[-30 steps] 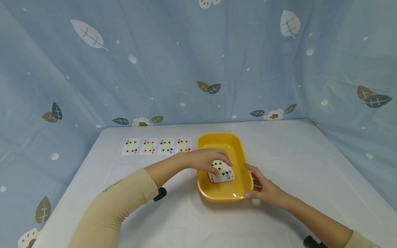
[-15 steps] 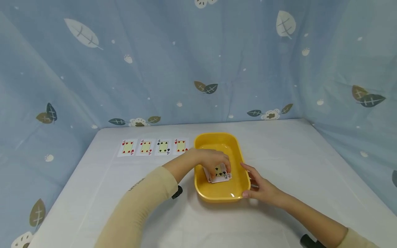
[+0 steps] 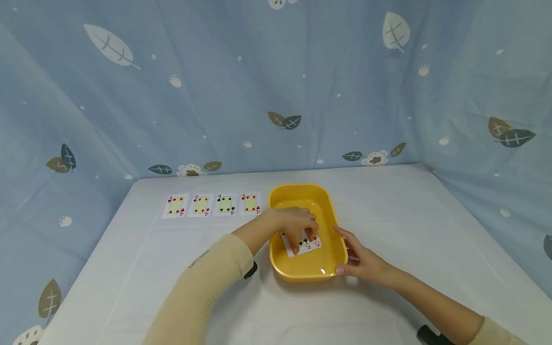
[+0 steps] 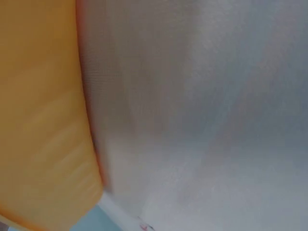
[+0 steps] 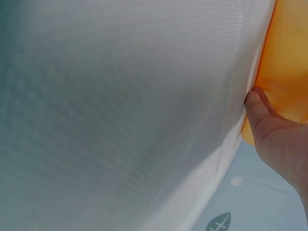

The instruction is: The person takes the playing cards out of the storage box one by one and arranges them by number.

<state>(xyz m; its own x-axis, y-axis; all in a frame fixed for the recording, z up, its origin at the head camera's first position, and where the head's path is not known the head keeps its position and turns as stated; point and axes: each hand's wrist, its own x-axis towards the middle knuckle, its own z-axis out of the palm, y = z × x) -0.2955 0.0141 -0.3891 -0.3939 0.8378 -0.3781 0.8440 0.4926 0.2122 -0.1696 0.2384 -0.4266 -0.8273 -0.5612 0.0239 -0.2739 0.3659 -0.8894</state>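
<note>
In the head view, my left hand (image 3: 297,225) reaches down into a yellow plastic tray (image 3: 282,268). Its bent fingers and thumb pinch at playing cards (image 3: 304,247) on the tray's floor, hiding much of their faces; fives show at the lower corners. Against the tray's right side rests my right hand (image 3: 362,258), fingers spread along the outer wall and thumb at the near corner. The right wrist view shows the right hand (image 5: 276,132) touching the yellow wall (image 5: 286,53) with fairly straight fingers. Only the tray's outer side (image 4: 43,110) appears in the left wrist view, without the hand.
Left of the tray, several face-up fours lie in a row, among them a four of hearts (image 3: 176,205) and a black four (image 3: 225,204). A white cloth (image 3: 388,201) covers the table. Blue patterned fabric (image 3: 215,86) stands behind it and along both sides.
My left hand has lowered and curled its fingers over the cards, which have shifted and fanned slightly. The right hand has stayed on the tray. The head view has turned slightly.
</note>
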